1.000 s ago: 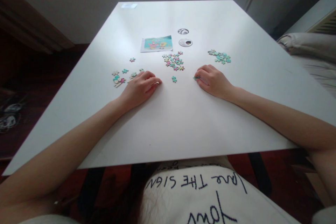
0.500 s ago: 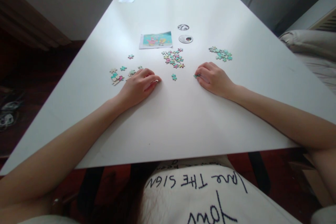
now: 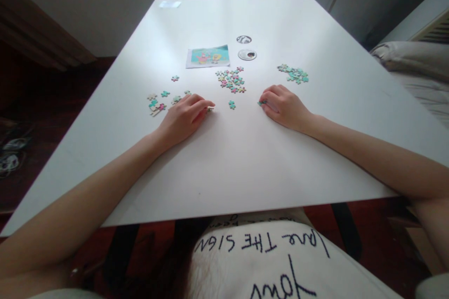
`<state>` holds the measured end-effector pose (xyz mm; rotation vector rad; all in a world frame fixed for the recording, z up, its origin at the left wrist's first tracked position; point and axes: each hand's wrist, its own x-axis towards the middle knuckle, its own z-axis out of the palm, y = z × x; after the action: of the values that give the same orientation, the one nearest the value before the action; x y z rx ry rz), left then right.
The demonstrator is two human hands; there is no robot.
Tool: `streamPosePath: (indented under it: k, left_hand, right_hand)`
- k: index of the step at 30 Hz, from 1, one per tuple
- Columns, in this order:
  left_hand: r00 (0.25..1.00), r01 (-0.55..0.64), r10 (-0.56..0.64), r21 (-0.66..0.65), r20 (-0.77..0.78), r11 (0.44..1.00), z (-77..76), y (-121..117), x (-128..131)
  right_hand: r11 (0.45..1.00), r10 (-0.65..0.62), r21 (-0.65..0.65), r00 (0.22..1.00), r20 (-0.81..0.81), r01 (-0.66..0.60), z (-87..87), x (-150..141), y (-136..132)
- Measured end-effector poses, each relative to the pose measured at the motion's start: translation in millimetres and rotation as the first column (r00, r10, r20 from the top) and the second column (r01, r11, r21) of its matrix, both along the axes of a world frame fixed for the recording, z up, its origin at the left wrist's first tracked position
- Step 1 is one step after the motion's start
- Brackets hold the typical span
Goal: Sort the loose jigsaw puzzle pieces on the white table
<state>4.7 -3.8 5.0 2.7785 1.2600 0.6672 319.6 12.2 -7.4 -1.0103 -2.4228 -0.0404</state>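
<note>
My left hand (image 3: 187, 114) rests on the table left of centre, fingers curled, with a small jigsaw piece (image 3: 210, 109) at the thumb and index tips. Most of that piece is hidden. Across from it, my right hand (image 3: 286, 105) pinches a green jigsaw piece (image 3: 261, 102) close to the tabletop. One loose green piece (image 3: 232, 104) lies between the hands. Just beyond it is a cluster of multicoloured pieces (image 3: 231, 79). Other pieces (image 3: 154, 103) are scattered beside my left hand, some partly behind it. A pile of green pieces (image 3: 297, 75) sits beyond my right hand.
A picture card (image 3: 207, 56) with cartoon figures lies behind the pieces. Two round badge-like discs (image 3: 247, 54) are to its right. A pale slip (image 3: 170, 4) rests at the far left corner of the white table (image 3: 231, 163). A cushioned seat (image 3: 410, 63) stands at the right.
The view has tilted slightly, so the far table edge sits lower. My left index fingertip appears a little raised over its piece. My right hand has barely moved.
</note>
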Motion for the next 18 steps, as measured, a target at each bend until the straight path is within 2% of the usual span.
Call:
streamPosePath:
  k: [7, 18]
  left_hand:
    - [0.999, -0.051, 0.051, 0.014, 0.003, 0.999, -0.5, -0.2, 1.4]
    - [0.999, -0.052, 0.051, 0.041, 0.006, 0.998, -0.9, 0.0, 1.1]
  right_hand:
    - [1.000, 0.006, 0.016, 1.000, 0.011, -0.006, -0.2, 0.7, 0.5]
    - [1.000, 0.000, -0.007, 1.000, 0.002, 0.000, 0.6, -0.9, -0.5]
